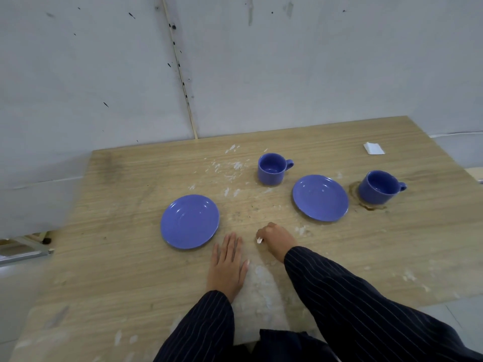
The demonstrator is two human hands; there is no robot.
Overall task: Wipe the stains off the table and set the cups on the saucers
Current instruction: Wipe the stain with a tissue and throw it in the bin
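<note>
Flanking both hands — saucers (190, 221) (320, 197), cups (271, 169) (378, 187), tissue (373, 148).

Wall (313, 61): pale grey panels, scuffed, flecked with black marks. Seam (180, 71): thin tan strip between two panels, running down to the tabletop. Table (125, 257): light wood-grain top, set against the wall. Floor (460, 312): grey, glimpsed at right. Metal frame (23, 250): at left edge, blurred. Light: even, cool.

White scrap (259, 240) mostly inside right hand (277, 237)
</note>
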